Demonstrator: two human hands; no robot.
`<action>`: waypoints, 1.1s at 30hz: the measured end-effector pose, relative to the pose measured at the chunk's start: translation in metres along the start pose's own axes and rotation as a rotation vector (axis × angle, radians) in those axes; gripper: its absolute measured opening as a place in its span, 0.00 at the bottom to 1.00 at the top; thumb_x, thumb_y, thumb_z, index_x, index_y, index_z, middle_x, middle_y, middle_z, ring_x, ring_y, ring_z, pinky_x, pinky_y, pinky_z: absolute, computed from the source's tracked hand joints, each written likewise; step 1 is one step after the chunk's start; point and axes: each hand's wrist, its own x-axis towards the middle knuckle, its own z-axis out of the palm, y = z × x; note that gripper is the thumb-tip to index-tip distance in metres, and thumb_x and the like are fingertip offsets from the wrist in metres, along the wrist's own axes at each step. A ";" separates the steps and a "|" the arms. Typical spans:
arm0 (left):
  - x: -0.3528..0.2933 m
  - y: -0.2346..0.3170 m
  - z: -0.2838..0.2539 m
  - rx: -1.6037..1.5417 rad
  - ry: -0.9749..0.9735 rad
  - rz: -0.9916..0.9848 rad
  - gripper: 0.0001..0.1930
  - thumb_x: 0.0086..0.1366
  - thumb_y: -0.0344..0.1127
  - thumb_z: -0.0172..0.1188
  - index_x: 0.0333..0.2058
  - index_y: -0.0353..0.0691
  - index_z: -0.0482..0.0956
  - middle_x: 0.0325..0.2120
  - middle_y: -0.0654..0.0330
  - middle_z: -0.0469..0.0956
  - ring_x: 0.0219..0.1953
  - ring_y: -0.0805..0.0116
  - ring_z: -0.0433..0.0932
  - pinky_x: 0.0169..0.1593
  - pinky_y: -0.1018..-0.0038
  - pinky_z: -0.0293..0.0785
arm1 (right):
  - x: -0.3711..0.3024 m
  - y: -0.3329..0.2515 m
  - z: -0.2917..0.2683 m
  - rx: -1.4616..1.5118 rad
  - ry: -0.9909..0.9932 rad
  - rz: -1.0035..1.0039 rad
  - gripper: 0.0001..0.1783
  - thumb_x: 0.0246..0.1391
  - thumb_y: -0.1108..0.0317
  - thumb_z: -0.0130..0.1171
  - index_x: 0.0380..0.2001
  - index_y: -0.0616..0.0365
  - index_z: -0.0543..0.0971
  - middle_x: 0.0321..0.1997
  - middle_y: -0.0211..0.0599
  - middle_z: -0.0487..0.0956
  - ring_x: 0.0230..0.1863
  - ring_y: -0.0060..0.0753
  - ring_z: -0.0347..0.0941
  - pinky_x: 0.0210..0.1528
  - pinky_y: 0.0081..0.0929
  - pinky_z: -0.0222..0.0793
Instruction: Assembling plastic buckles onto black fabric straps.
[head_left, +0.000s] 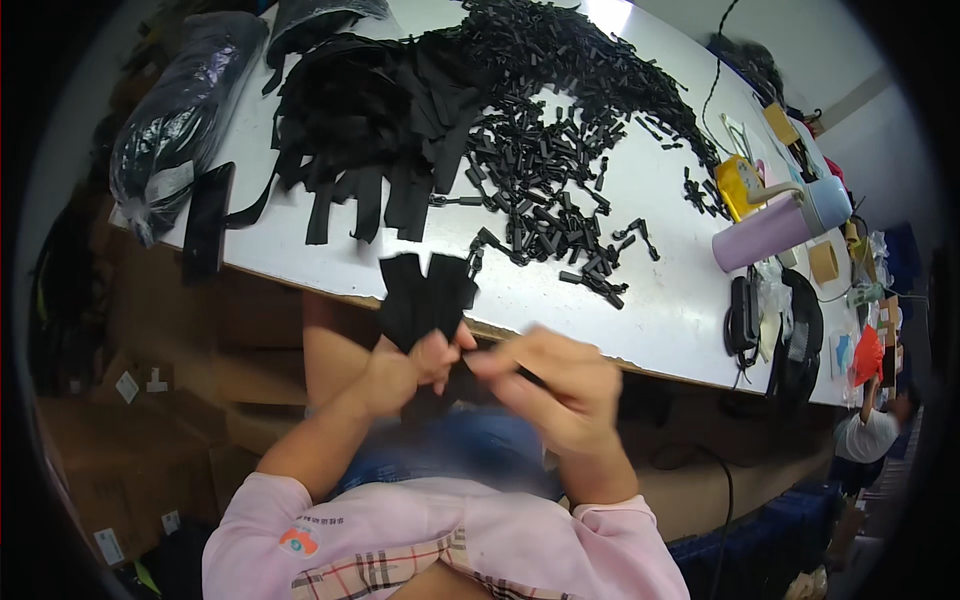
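My left hand is closed around a small bunch of black fabric strips, whose flat ends fan out just off the table's near edge. Close beside it, my right hand is pinched and somewhat blurred by motion. Something small and dark shows at its fingers, too unclear to name. Across the table lies a spread of black zipper pulls, with a few loose ones near the front. Left of them a thick heap of black strips lies with several ends trailing toward me.
The white table curves along in front of me. Wrapped black bundles and a dark phone-like slab lie at its left. A lilac bottle, a yellow packet and tape rolls stand at right. A person is farther off.
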 end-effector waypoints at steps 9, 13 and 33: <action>-0.010 0.009 -0.003 0.230 0.084 0.162 0.14 0.51 0.29 0.57 0.37 0.37 0.67 0.31 0.64 0.69 0.33 0.76 0.68 0.36 0.82 0.66 | 0.015 0.051 0.005 -0.403 0.060 -0.001 0.18 0.40 0.66 0.58 0.38 0.59 0.74 0.32 0.40 0.70 0.33 0.31 0.66 0.34 0.24 0.62; -0.004 0.003 -0.008 0.139 0.195 0.057 0.04 0.54 0.28 0.53 0.28 0.36 0.70 0.19 0.63 0.69 0.19 0.75 0.69 0.24 0.80 0.68 | 0.022 0.069 -0.013 -1.185 0.142 0.022 0.25 0.40 0.54 0.56 0.42 0.55 0.70 0.47 0.41 0.66 0.48 0.40 0.59 0.51 0.39 0.50; -0.006 -0.018 0.012 0.293 0.220 0.245 0.10 0.53 0.26 0.55 0.35 0.35 0.68 0.29 0.62 0.71 0.32 0.77 0.70 0.37 0.82 0.67 | -0.029 0.045 0.021 0.242 0.271 0.383 0.01 0.47 0.77 0.52 0.25 0.64 0.71 0.20 0.24 0.69 0.20 0.10 0.62 0.21 0.08 0.58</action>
